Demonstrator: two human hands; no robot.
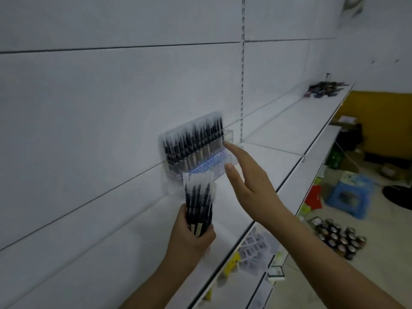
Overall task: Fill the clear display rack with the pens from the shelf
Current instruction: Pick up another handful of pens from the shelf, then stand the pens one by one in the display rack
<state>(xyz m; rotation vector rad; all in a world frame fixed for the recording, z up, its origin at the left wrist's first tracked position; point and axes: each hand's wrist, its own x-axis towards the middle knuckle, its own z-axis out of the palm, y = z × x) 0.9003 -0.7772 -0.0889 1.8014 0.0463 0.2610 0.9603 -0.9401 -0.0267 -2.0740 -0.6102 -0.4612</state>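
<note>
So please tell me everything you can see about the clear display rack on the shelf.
The clear display rack looks like transparent plastic, stepped in tiers, standing upright on the white shelf against the back wall. Its rear rows hold black pens in clear sleeves, tips up; the front tier and right end slots look empty. The right hand, fingers straight, reaches its right end; contact is unclear.

The display rack (196, 152) is set on the shelf (278, 157) against the wall; more pens (325, 89) are piled far right.
</note>
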